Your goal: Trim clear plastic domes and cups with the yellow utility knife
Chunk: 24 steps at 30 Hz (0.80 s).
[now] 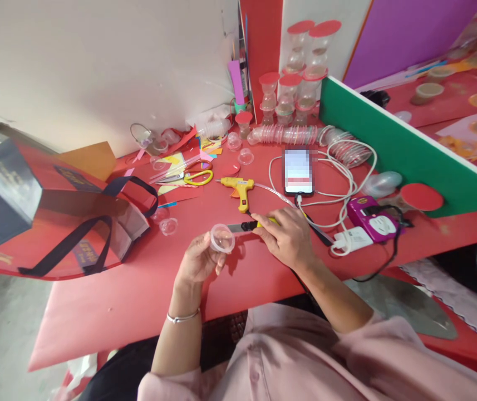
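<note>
My left hand (pixel 200 259) grips a small clear plastic cup (pixel 222 238) by its side, with the round rim turned up toward me. In my right hand (pixel 288 236) is a yellow and black utility knife (pixel 249 226), its blade pointing left and reaching the cup's rim; whether it cuts into the plastic I cannot tell. Just beyond the knife lies a yellow glue gun (pixel 238 189). Yellow-handled scissors (pixel 196 176) rest on paper scraps farther left. A loose clear cup (pixel 168 226) sits to the left of my left hand.
A red gift bag (pixel 75 217) leans over the table's left side. Behind are stacked clear cups (pixel 290 135) and red-topped cup towers (pixel 290 94). A phone (pixel 298 171), white cables (pixel 350 184) and a purple power socket (pixel 374 220) lie right, before a green divider (pixel 401 150).
</note>
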Tool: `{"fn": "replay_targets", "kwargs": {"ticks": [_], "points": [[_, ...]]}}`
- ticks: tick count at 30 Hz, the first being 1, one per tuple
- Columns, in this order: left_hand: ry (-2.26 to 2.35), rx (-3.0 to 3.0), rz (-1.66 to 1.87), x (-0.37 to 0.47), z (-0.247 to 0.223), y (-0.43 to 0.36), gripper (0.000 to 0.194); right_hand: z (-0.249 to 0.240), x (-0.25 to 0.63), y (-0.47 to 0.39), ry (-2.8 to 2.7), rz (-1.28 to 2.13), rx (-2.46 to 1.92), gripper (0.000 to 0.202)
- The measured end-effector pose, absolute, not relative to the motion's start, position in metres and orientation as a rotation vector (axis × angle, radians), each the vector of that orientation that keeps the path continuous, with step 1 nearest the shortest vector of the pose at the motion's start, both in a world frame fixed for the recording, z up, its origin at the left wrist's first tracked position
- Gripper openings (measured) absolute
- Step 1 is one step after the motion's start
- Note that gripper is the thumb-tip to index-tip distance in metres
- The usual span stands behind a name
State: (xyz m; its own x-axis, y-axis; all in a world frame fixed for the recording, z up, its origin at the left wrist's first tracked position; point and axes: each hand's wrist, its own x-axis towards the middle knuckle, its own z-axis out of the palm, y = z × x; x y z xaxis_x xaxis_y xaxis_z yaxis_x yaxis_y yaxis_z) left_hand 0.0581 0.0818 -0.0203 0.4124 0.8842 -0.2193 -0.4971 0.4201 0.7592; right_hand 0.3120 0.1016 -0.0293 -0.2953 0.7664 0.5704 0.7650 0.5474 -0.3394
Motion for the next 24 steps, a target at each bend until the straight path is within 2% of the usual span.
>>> {"fn": "replay_targets", "kwargs": {"ticks": [3,9,14,24], "points": [[0.693,0.65,0.911,0.059,-0.021,0.082,0.046,-0.029,0.312,0.103,-2.074,0.004,-1.248,0.032],[0.843,0.533,1.15,0.055,-0.011,0.084,0.042,-0.031,0.309,0.099,-2.092,0.069,-1.28,0.031],[0.753,0.577,1.139,0.056,-0.007,0.085,0.059,-0.032,0.309,0.097,-2.011,0.216,-1.306,0.027],[0.708,0.527,1.108,0.061,-0.01,0.086,0.048,-0.033,0.31,0.1,-2.057,0.272,-1.327,0.031]]}}
